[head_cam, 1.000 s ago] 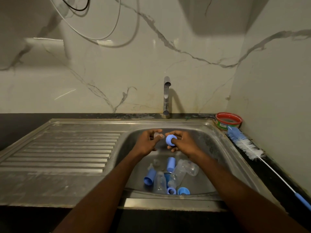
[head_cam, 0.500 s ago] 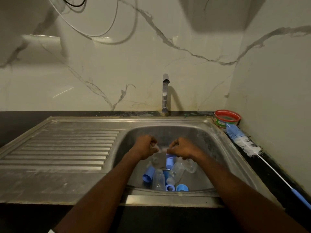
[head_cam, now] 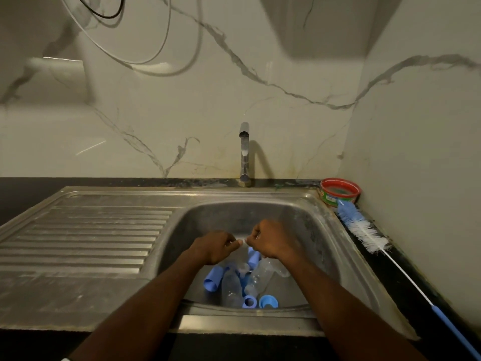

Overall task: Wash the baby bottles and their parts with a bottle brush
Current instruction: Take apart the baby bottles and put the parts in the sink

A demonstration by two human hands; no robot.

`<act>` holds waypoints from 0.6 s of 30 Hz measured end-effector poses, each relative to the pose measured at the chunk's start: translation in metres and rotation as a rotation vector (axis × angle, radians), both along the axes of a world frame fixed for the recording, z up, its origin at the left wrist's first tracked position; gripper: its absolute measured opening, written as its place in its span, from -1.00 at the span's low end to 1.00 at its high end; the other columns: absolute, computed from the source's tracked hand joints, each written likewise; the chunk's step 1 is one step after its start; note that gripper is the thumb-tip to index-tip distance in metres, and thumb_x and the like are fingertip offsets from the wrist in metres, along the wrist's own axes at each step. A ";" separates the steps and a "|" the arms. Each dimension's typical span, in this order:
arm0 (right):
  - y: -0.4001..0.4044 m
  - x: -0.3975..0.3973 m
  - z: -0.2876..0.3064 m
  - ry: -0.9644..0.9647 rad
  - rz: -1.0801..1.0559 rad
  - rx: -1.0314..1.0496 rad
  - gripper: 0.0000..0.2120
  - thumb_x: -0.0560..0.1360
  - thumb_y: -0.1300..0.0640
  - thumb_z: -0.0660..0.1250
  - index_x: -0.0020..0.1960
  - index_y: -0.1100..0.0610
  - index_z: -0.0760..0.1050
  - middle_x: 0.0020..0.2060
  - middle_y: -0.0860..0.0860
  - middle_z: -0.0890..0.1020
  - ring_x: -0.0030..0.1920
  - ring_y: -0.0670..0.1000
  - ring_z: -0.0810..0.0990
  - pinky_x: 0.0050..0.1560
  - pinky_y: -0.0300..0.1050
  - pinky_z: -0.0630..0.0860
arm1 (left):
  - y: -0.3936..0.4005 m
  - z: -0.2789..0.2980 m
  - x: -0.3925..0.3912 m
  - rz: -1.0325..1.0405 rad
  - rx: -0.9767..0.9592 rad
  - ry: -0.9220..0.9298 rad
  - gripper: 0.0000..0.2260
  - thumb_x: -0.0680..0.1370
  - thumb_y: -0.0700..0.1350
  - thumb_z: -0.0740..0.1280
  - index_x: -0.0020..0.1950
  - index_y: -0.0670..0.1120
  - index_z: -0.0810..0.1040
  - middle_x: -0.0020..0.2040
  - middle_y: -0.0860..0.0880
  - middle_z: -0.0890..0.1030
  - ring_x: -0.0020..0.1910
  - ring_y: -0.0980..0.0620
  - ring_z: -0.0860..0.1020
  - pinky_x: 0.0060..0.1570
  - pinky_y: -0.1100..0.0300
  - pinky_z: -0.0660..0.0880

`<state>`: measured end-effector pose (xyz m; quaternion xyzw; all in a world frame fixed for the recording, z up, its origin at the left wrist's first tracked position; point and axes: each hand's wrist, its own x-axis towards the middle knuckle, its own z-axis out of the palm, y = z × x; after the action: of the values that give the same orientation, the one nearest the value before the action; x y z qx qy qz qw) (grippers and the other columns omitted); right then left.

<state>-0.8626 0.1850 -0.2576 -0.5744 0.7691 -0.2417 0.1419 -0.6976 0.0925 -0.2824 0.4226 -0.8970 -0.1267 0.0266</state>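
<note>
Hands have dropped the blue ring: your left hand [head_cam: 214, 247] and right hand [head_cam: 268, 239] now pinch a small clear teat [head_cam: 241, 241] above the steel sink [head_cam: 316, 231], unwashed.

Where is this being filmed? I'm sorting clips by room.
Most likely a home kitchen: a stainless steel sink with a ribbed draining board, a tap against a marbled wall, and a bottle brush lying on the dark counter beside the basin.
</note>
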 end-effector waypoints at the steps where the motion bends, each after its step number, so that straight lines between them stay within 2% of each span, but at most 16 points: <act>1: 0.001 0.001 -0.001 0.007 0.003 0.001 -0.76 0.45 -0.03 0.47 -0.25 0.13 0.63 -0.35 0.05 0.68 -0.27 0.04 0.68 -0.11 0.05 0.67 | 0.000 0.001 -0.002 -0.010 -0.031 0.019 -0.60 0.67 0.19 0.17 0.33 -0.01 0.57 0.25 -0.03 0.60 0.23 -0.04 0.55 0.23 0.00 0.49; 4: 0.000 0.001 -0.001 0.014 0.009 -0.001 -0.78 0.45 0.00 0.44 -0.25 0.14 0.63 -0.34 0.05 0.68 -0.27 0.04 0.68 -0.09 0.09 0.66 | -0.006 0.016 -0.011 -0.033 -0.193 0.086 -0.61 0.66 -0.02 0.24 0.49 -0.04 0.41 0.42 -0.08 0.49 0.39 -0.06 0.45 0.34 0.01 0.43; 8: -0.001 0.001 0.000 0.030 0.002 0.004 -0.80 0.46 -0.01 0.43 -0.26 0.09 0.58 -0.32 0.01 0.66 -0.24 0.00 0.65 -0.03 0.08 0.64 | -0.026 0.057 -0.044 -0.087 -0.450 0.085 -0.41 0.58 -0.18 0.37 0.57 -0.07 0.24 0.53 -0.10 0.31 0.50 -0.08 0.29 0.37 -0.05 0.43; 10: -0.001 -0.002 0.001 0.019 0.014 0.028 -0.79 0.46 -0.02 0.42 -0.26 0.10 0.59 -0.32 0.02 0.67 -0.25 0.02 0.66 -0.05 0.08 0.65 | -0.039 0.077 -0.062 -0.118 -0.600 0.007 -0.33 0.53 -0.23 0.40 0.58 -0.09 0.20 0.57 -0.09 0.24 0.50 -0.09 0.27 0.34 -0.05 0.46; 13: 0.001 -0.004 0.002 0.001 0.010 0.053 -0.76 0.47 -0.04 0.42 -0.21 0.13 0.62 -0.31 0.05 0.69 -0.26 0.04 0.68 -0.08 0.06 0.67 | -0.061 0.093 -0.079 -0.143 -0.826 -0.204 -0.27 0.55 -0.13 0.37 0.63 -0.14 0.06 0.62 -0.10 0.10 0.55 -0.13 0.19 0.41 -0.10 0.36; 16: 0.003 -0.003 0.004 0.034 0.006 0.064 -0.74 0.48 -0.05 0.41 -0.21 0.14 0.63 -0.33 0.05 0.69 -0.29 0.02 0.68 -0.09 0.03 0.67 | -0.075 0.097 -0.084 -0.077 -0.899 -0.337 -0.27 0.60 -0.02 0.28 0.65 -0.15 -0.02 0.65 -0.12 0.01 0.59 -0.17 0.09 0.48 -0.22 0.20; 18: 0.003 -0.001 0.007 0.034 0.007 0.071 -0.73 0.49 -0.07 0.42 -0.20 0.14 0.63 -0.32 0.04 0.69 -0.27 0.02 0.69 -0.08 0.03 0.67 | -0.078 0.096 -0.085 -0.032 -0.919 -0.381 -0.26 0.60 0.03 0.29 0.65 -0.14 -0.02 0.65 -0.11 -0.02 0.59 -0.17 0.08 0.48 -0.24 0.18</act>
<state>-0.8638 0.1881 -0.2503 -0.5756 0.7776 -0.2039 0.1498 -0.7826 0.0147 -0.1862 0.3689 -0.8555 0.3606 0.0438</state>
